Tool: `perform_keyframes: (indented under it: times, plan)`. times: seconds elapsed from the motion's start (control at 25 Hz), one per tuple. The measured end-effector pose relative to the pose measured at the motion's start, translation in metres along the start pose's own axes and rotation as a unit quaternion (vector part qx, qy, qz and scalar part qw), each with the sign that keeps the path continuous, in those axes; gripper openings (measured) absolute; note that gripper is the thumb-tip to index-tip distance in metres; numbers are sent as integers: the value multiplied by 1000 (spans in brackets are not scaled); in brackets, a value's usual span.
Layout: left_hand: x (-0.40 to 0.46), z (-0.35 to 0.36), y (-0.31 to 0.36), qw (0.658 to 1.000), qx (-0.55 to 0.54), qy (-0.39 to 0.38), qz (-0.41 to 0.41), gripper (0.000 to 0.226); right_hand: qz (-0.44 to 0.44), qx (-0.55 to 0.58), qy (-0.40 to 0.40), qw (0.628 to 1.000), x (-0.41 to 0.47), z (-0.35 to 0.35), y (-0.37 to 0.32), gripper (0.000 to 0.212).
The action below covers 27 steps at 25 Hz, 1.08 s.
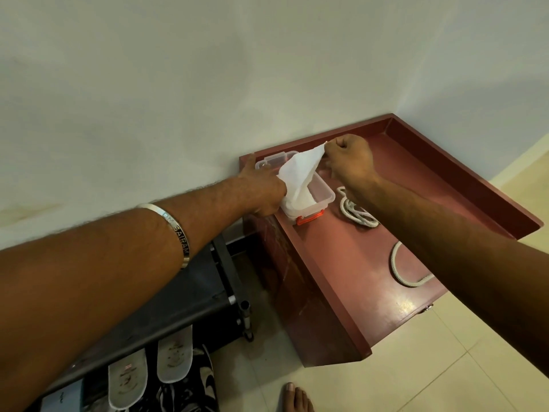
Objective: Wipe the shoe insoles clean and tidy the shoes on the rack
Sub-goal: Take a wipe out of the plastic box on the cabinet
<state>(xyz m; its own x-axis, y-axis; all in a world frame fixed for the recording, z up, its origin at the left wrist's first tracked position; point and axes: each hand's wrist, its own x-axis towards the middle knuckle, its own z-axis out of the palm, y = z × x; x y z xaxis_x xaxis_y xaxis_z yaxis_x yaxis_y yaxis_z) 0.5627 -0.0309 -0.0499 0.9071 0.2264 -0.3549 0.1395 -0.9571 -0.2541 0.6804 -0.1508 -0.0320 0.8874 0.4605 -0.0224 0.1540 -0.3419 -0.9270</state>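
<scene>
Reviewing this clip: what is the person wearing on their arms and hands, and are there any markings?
Both forearms are bare, with no sleeves or gloves in view. The left forearm carries a silver metal bangle engraved with dark capital letters. The left hand and right hand show no rings or watch.

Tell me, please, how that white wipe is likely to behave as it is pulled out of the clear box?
The wipe looks floppy: it drapes and creases below the right hand pinching its corner. Probably very light. The clear box might lift with it, perhaps why the left hand rests against it.
</scene>
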Motion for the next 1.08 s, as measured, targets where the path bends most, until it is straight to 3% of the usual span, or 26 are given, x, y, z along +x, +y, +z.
perform_keyframes:
  times: [0.64,0.72,0.84,0.88,0.96,1.08]
  plan:
    - [-1,-9,6,999,33,-14,-2,44,21,79,16,997,-10,-34,-19,23]
    - [-4,-11,5,998,28,50,1,47,22,81,14,996,-11,-36,-19,24]
    - [2,-12,2,978,-32,205,23,54,25,79,13,997,-13,-36,-17,24]
    - [6,-12,2,976,-35,212,45,58,24,79,14,996,-13,-36,-17,25]
    - [14,-12,6,985,-16,153,75,66,21,82,13,996,-13,-37,-17,25]
    - [24,-8,10,995,-35,78,56,68,18,83,10,996,-14,-39,-14,26]
